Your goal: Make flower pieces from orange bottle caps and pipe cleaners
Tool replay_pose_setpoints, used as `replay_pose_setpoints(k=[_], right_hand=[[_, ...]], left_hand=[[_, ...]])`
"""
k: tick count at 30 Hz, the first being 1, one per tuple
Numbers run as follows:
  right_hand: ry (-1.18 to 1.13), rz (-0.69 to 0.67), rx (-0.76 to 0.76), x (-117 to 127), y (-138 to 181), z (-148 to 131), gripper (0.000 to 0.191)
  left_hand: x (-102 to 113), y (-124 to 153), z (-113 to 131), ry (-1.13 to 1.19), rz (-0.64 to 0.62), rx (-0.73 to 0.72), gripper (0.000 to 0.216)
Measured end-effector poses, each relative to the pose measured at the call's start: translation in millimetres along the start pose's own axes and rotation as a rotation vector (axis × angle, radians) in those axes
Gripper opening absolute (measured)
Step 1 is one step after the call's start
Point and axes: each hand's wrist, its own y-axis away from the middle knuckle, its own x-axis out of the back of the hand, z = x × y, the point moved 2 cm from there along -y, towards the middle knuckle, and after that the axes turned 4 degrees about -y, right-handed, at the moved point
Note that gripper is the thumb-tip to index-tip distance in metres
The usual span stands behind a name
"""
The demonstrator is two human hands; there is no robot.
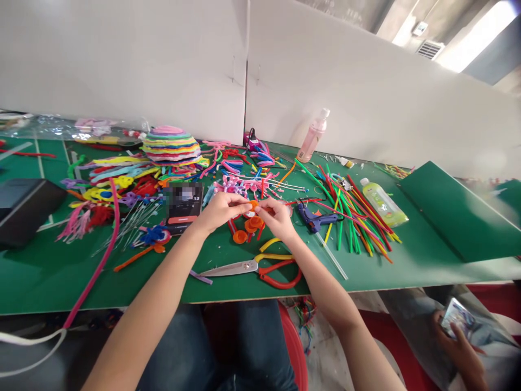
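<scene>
My left hand (222,210) and my right hand (275,216) meet over the green table (407,271), both pinched on a small orange pipe-cleaner coil (253,205). Several more orange coils (249,228) lie just below the fingers. Red-handled scissors (254,269) rest in front of my wrists, blades pointing left. A phone (184,207) lies left of my left hand.
A blue glue gun (315,218), a bundle of coloured sticks (354,212), a green bottle (382,203) and a pink bottle (312,137) stand right. Stacked coloured discs (173,145) and pipe-cleaner shapes lie left. Another person's hand holds a phone (458,317) at bottom right.
</scene>
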Motion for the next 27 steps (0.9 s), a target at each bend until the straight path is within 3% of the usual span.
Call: replay_pose_setpoints(k=[5, 8, 13, 19, 22, 27], right_hand=[[-0.161, 0.186, -0.100, -4, 1, 2, 0.038], [-0.199, 0.236, -0.084, -5, 1, 4, 0.035], [-0.077, 0.101, -0.049, -2, -2, 2, 0.032], [0.301, -0.072, -0.018, 15, -6, -3, 0.021], [0.426, -0.129, -0.003, 22, -6, -7, 0.018], [0.446, -0.245, 0.091, 21, -4, -9, 0.015]], left_hand=[[-31, 1, -4, 0.379, 0.192, 0.071, 0.038], [-49, 4, -4, 0.454, 0.317, 0.076, 0.040], [-45, 4, -6, 0.329, 0.433, 0.071, 0.029], [-20, 2, -2, -0.273, 0.276, -0.090, 0.026], [-15, 2, 0, -0.533, 0.209, -0.083, 0.026], [-5, 1, -3, -0.632, 0.020, -0.081, 0.022]])
